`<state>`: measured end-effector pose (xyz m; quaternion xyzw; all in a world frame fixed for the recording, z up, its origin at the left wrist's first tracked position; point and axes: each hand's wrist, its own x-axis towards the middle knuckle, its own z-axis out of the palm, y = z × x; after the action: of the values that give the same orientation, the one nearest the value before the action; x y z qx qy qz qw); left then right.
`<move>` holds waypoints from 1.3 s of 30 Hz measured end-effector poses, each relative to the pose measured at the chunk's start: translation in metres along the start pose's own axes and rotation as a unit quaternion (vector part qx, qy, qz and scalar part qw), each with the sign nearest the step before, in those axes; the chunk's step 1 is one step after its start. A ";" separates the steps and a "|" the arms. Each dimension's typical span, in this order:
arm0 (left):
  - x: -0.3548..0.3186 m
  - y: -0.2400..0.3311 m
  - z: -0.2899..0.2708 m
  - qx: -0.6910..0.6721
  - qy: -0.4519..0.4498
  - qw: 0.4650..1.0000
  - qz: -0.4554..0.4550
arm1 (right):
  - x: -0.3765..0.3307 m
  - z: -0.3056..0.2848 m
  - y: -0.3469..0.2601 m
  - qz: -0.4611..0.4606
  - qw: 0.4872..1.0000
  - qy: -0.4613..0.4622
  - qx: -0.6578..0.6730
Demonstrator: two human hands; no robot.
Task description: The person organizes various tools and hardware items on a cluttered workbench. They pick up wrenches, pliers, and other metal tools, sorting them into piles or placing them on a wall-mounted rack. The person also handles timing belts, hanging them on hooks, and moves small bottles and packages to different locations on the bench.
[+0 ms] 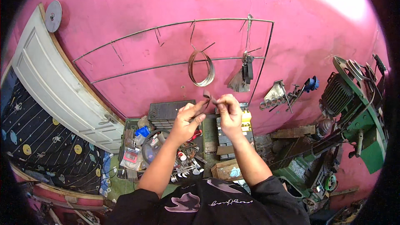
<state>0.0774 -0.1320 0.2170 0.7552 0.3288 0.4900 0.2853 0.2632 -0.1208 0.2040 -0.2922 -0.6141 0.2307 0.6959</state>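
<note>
- Pink wall (137, 4) fills the back, with a wire rack (175, 43) fixed on it.
- Both hands are up in front of the wall, close together.
- Left hand (187, 121) and right hand (228, 112) each pinch one end of a small dark strip (208, 96).
- Their fingers are shut tight on the strip, which bends between them.
- A wire coil (201, 67) hangs on the rack just above the strip.
- Below the hands is a messy bench (125, 175) with small tools (187, 166) and boxes (225, 168).
- A green machine (358, 129) stands at the right.
- A white door (54, 83) is at the left.
</note>
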 end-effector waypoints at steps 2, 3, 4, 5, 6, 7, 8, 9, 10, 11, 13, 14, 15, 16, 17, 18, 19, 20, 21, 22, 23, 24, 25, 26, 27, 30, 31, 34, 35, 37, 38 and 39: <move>-0.008 -0.010 0.004 -0.013 0.000 0.999 -0.033 | -0.004 0.002 0.002 -0.101 0.992 -0.006 -0.074; -0.009 -0.010 0.002 0.034 -0.006 0.999 0.007 | -0.005 -0.001 0.007 -0.178 0.974 -0.017 -0.142; -0.009 -0.008 -0.002 0.082 -0.011 0.995 0.048 | -0.006 -0.003 0.008 -0.177 0.971 -0.019 -0.159; -0.009 -0.002 -0.006 0.129 -0.018 0.988 0.087 | -0.009 -0.005 0.008 -0.176 0.968 -0.022 -0.178; -0.005 0.009 -0.013 0.154 -0.041 0.983 0.087 | -0.011 -0.006 0.008 -0.174 0.965 -0.024 -0.196; -0.005 0.010 -0.013 0.133 -0.028 0.988 0.069 | -0.014 -0.007 0.008 -0.164 0.964 -0.034 -0.208; -0.006 0.010 -0.013 0.113 -0.013 0.992 0.050 | -0.017 -0.008 0.006 -0.155 0.962 -0.045 -0.218; -0.008 0.011 -0.012 0.093 0.001 0.995 0.031 | -0.019 -0.008 0.006 -0.146 0.961 -0.056 -0.228; -0.010 0.012 -0.010 0.072 0.051 0.996 0.006 | -0.022 -0.007 0.007 -0.155 0.954 -0.067 -0.249; -0.012 0.012 -0.008 0.003 0.065 0.997 -0.050 | -0.023 -0.007 0.006 -0.149 0.956 -0.079 -0.241; -0.018 0.011 -0.005 -0.134 0.091 0.974 -0.159 | -0.026 -0.006 0.006 -0.137 0.959 -0.104 -0.224; -0.017 0.016 -0.006 -0.171 0.084 0.966 -0.174 | -0.027 -0.005 0.006 -0.094 0.968 -0.110 -0.205; -0.016 0.016 -0.008 -0.145 0.077 0.975 -0.146 | -0.028 -0.003 0.005 -0.050 0.974 -0.116 -0.186; -0.015 0.016 -0.010 -0.119 0.070 0.983 -0.119 | -0.029 -0.002 0.005 -0.006 0.979 -0.122 -0.166; -0.015 0.016 -0.013 -0.091 0.063 0.990 -0.090 | -0.029 -0.001 0.005 0.021 0.983 -0.128 -0.130; -0.015 0.014 -0.017 -0.064 0.044 0.995 -0.070 | -0.028 -0.001 0.006 0.049 0.985 -0.135 -0.093; -0.015 0.011 -0.022 -0.036 0.024 0.998 -0.050 | -0.026 -0.001 0.007 0.076 0.985 -0.141 -0.057; -0.015 0.008 -0.027 -0.009 0.006 1.000 -0.029 | -0.020 -0.004 0.002 0.075 0.983 -0.154 -0.061; -0.013 0.006 -0.032 0.003 -0.024 1.000 0.005 | -0.015 -0.009 0.005 0.064 0.979 -0.180 -0.066; -0.010 0.005 -0.038 0.015 -0.054 0.998 0.039 | -0.010 -0.016 0.009 0.052 0.975 -0.206 -0.072; -0.006 0.003 -0.044 0.028 -0.084 0.993 0.073 | -0.005 -0.023 0.012 0.040 0.969 -0.230 -0.077; -0.002 0.007 -0.053 0.048 -0.148 0.987 0.034 | 0.001 -0.029 0.009 0.029 0.960 -0.256 -0.113; 0.002 0.013 -0.058 0.110 -0.149 0.982 0.040 | 0.007 -0.032 0.006 -0.013 0.952 -0.249 -0.180; 0.008 0.019 -0.062 0.168 -0.150 0.973 0.047 | 0.013 -0.035 0.001 -0.055 0.937 -0.239 -0.249; 0.011 0.025 -0.066 0.231 -0.148 0.960 0.051 | 0.021 -0.034 -0.007 -0.099 0.917 -0.231 -0.310; 0.021 0.030 -0.068 0.308 -0.095 0.944 0.072 | 0.039 -0.035 -0.028 -0.139 0.883 -0.187 -0.407; 0.027 0.030 -0.069 0.311 -0.088 0.944 0.069 | 0.045 -0.037 -0.027 -0.136 0.885 -0.174 -0.410; 0.058 0.009 -0.074 0.212 -0.083 0.974 0.002 | 0.070 -0.052 -0.008 -0.008 0.932 -0.167 -0.321; 0.070 0.003 -0.076 0.166 -0.079 0.982 -0.035 | 0.082 -0.057 0.001 0.030 0.943 -0.167 -0.285; 0.103 -0.005 -0.076 0.066 -0.064 0.996 -0.022 | 0.111 -0.065 0.018 0.036 0.955 -0.130 -0.265; 0.120 -0.017 -0.073 -0.007 -0.031 0.999 -0.041 | 0.129 -0.068 0.030 0.035 0.970 -0.112 -0.215; 0.135 -0.021 -0.071 -0.077 0.004 0.995 -0.063 | 0.145 -0.060 0.029 0.022 0.984 -0.090 -0.151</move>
<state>0.0479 -0.0067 0.3014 0.7065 0.3383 0.4984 0.3716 0.3436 -0.0089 0.2835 -0.3849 -0.6955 0.1760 0.5806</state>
